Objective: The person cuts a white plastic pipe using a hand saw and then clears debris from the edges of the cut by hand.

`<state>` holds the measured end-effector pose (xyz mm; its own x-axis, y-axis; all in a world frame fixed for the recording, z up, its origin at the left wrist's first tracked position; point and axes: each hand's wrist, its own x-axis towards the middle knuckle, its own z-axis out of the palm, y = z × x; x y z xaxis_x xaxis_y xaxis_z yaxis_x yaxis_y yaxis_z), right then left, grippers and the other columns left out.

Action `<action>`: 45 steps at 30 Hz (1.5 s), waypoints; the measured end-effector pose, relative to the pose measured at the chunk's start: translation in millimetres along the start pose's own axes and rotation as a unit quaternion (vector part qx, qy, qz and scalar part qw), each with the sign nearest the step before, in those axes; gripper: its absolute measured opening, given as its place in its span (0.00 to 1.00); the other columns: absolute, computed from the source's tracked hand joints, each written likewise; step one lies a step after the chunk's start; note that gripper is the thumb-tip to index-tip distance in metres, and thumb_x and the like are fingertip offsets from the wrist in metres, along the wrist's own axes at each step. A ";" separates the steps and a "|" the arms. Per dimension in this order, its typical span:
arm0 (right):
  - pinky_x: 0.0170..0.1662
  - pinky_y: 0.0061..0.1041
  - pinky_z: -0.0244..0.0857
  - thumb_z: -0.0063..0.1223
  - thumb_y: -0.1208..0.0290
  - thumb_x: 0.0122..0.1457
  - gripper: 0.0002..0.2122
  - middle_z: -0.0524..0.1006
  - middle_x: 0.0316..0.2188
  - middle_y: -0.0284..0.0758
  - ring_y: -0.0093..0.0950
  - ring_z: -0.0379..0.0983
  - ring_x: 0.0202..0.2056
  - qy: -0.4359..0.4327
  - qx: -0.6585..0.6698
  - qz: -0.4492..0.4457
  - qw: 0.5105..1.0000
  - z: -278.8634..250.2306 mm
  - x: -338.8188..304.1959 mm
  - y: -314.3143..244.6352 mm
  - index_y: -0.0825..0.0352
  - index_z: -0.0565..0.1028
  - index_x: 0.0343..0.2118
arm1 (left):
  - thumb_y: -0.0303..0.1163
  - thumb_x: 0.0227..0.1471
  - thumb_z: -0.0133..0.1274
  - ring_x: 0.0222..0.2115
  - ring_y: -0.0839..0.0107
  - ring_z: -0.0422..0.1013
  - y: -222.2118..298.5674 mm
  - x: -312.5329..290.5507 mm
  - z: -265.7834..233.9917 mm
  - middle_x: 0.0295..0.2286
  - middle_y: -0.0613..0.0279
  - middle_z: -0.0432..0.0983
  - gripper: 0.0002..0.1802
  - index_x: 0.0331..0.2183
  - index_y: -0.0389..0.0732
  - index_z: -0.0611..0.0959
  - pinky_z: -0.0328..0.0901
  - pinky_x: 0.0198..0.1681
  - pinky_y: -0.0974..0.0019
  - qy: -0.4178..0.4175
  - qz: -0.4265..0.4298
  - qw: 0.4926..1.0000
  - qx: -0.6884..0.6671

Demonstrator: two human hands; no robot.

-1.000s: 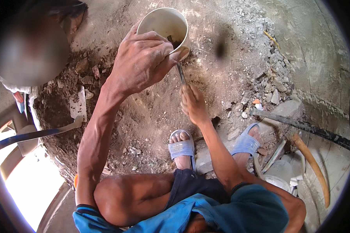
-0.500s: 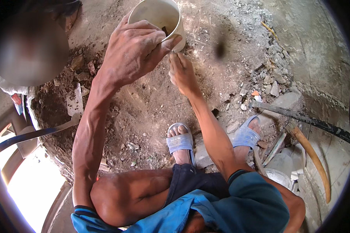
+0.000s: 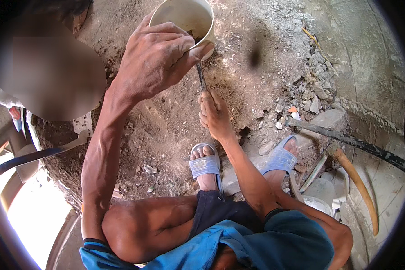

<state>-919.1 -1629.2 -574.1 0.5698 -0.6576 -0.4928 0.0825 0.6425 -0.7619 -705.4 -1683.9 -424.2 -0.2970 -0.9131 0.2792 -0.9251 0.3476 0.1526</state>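
A whitish bucket (image 3: 182, 14) is tilted at the top of the view, its mouth partly toward me. My left hand (image 3: 159, 60) grips its near rim, with the thumb outside along the edge. Below the bucket, my right hand (image 3: 216, 116) is closed round a thin dark rod-like handle (image 3: 201, 77). This handle runs up behind my left thumb to the bucket. A small dark piece shows inside near the rim, perhaps the tool's tip; my left hand hides the part between. The kind of tool cannot be made out.
Loose soil and rubble (image 3: 317, 87) cover the ground. At right lie a dark metal bar (image 3: 351, 141) and a curved wooden handle (image 3: 357, 184). A curved dark-handled blade (image 3: 40, 154) is at left. My sandalled feet stand below my right hand.
My right hand has drawn back toward me from the bucket, and more of the dark handle shows. The bucket has shifted slightly right, still held by my left hand.
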 end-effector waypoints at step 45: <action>0.11 0.15 0.43 0.43 0.53 0.73 0.16 0.55 0.12 0.16 0.09 0.49 0.11 -0.031 0.081 -0.023 0.996 12.4 64.7 -20.7 0.61 0.70 0.34 | 0.42 0.61 0.57 0.37 0.67 0.80 9.8 12.7 -2.8 0.31 0.62 0.86 0.12 0.39 0.48 0.90 0.72 0.44 0.57 -0.006 -0.022 0.999 -0.039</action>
<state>-873.8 -1680.1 -585.1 0.6107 -0.6661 -0.4282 0.2387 0.6704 -0.7025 -717.5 -1691.5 -416.4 -0.2596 -0.9300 0.2601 -0.9161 0.3223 0.2383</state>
